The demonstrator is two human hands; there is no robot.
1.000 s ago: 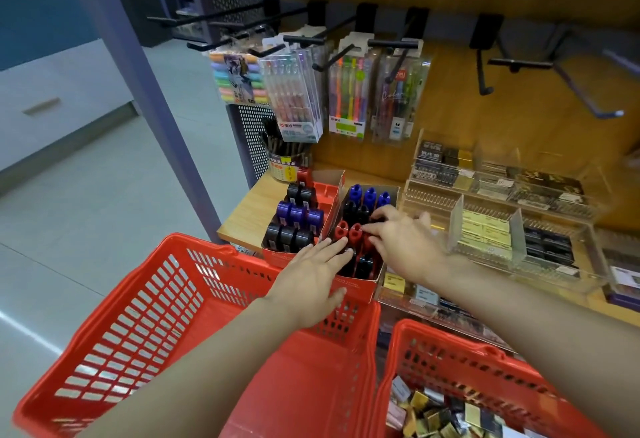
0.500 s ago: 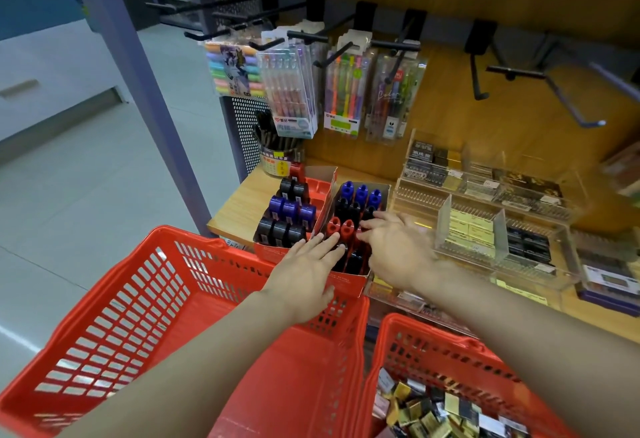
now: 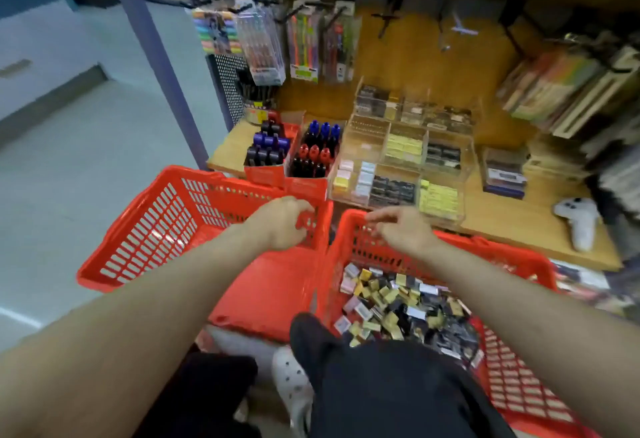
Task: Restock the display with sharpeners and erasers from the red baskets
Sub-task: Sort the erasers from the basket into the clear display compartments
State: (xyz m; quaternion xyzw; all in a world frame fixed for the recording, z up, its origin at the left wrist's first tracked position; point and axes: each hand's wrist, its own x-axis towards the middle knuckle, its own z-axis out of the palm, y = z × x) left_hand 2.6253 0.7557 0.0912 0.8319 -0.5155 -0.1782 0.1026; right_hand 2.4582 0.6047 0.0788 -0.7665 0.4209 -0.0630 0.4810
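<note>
Two red baskets stand in front of the wooden shelf. The left basket [image 3: 166,216] shows a bare bottom. The right basket [image 3: 512,385] holds several small packed erasers [image 3: 398,302]. My left hand [image 3: 280,223] hovers by the left basket's far wall, fingers loosely curled, holding nothing I can see. My right hand [image 3: 401,229] hangs over the right basket's far rim, fingers relaxed and empty. Beyond the hands, two red boxes of sharpeners [image 3: 266,150] [image 3: 313,157] sit beside a clear tiered display [image 3: 408,160] with erasers in its compartments.
Packs of pens [image 3: 301,42] hang on hooks above the shelf, with a pen cup [image 3: 256,98] below. A white controller [image 3: 578,219] lies on the shelf at right, near stacked books [image 3: 568,91]. A purple post [image 3: 156,53] stands left. My black-trousered knee [image 3: 363,385] overlaps the right basket.
Both hands have pulled back from the sharpener boxes to above the baskets, and their fingers have curled. The view has tilted down and swung right.
</note>
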